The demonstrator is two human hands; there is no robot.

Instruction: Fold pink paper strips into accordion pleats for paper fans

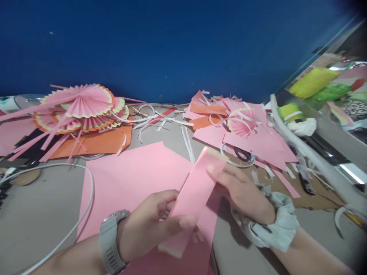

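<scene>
A folded strip of pink paper point(195, 191), pale at both ends, is held tilted between my two hands. My left hand point(155, 225), with a grey watch at its wrist, grips the lower part, thumb on top and fingers underneath. Near the upper end, my right hand point(237, 187) closes on the strip's right edge with its thumb on the face; a pale green scrunchie point(275, 221) circles that wrist. Below both hands lies a large pink paper sheet point(126, 179) on the grey table. The right hand is slightly blurred.
Pleated pink paper fans point(88, 101) are piled at the back left on orange paper point(97, 143). White paper strips point(155, 118) lie at the back middle. Pink paper pieces point(252, 145) and scissors point(242, 152) are at the right. A white cable point(90, 191) curves along the left.
</scene>
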